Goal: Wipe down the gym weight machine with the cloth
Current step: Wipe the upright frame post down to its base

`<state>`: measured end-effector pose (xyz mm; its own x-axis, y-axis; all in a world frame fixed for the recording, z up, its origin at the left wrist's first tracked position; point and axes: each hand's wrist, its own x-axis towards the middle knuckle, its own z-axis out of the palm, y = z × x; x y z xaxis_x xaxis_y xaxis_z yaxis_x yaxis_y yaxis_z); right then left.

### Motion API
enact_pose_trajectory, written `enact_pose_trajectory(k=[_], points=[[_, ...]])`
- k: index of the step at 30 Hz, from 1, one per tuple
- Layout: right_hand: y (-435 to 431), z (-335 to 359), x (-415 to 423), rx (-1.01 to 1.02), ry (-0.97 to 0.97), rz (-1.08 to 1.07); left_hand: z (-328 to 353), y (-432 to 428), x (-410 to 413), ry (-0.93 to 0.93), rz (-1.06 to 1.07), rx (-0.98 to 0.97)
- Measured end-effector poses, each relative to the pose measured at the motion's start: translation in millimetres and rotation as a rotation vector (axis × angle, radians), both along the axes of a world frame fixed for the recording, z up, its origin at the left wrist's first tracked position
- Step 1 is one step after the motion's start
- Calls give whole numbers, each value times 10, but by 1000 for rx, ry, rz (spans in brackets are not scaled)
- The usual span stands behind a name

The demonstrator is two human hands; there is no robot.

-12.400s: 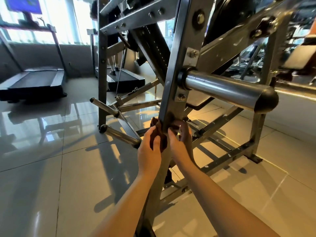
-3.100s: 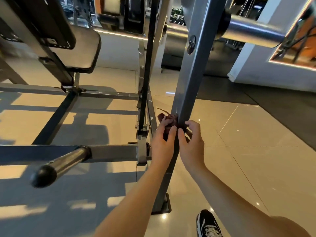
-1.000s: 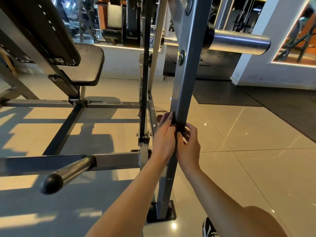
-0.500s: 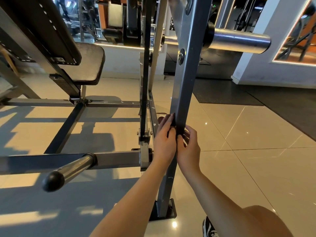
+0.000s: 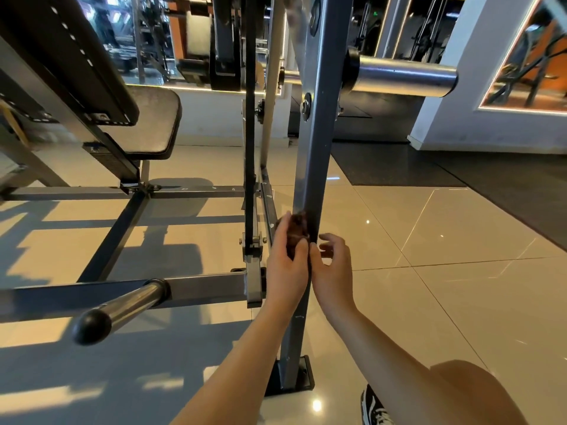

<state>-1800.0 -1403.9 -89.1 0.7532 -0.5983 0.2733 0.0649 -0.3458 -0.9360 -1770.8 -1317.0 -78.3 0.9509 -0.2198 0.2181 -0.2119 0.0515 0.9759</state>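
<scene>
A grey steel upright post [image 5: 316, 161] of the weight machine runs from the top of the view down to a black foot plate [image 5: 302, 378] on the floor. A dark brown cloth [image 5: 297, 229] is bunched against the post's left face at mid height. My left hand [image 5: 287, 265] grips the cloth and holds it to the post. On the other side of the post is my right hand [image 5: 333, 268], fingers loosely curled and spread; whether they touch the cloth behind the post is hidden.
A chrome weight peg [image 5: 402, 77] juts right from the post overhead. Another peg with a black cap [image 5: 119, 311] points toward me at lower left. A black padded seat [image 5: 144, 124] and floor frame bars [image 5: 122, 234] stand left. My shoe [image 5: 376, 409] is on the glossy tiles.
Both hands have slid a little lower along the post with the cloth. The right hand's fingers have loosened and spread away from the post, and more of the cloth shows above the left hand.
</scene>
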Motion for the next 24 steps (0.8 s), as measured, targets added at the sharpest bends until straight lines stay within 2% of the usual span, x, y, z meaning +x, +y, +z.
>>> enact_pose_trajectory(k=[3, 6, 9, 14, 18, 24], points=[[-27, 281, -128, 93, -126, 181, 316, 56, -104, -72, -53, -71], [-8, 437, -10, 62, -142, 295, 712, 17, -330, -79, -157, -147], [-31, 599, 73, -12, -140, 233, 944, -56, -302, -151, -96, -58], [-244, 1117, 218, -298, -349, -76, 991, -127, 118, -172, -6, -78], [-223, 1204, 477, -514, -325, -84, 966, -115, 131, -257, 22, -51], [-261, 616, 210, -465, -195, 6, 530, -141, 25, -176, 70, 18]])
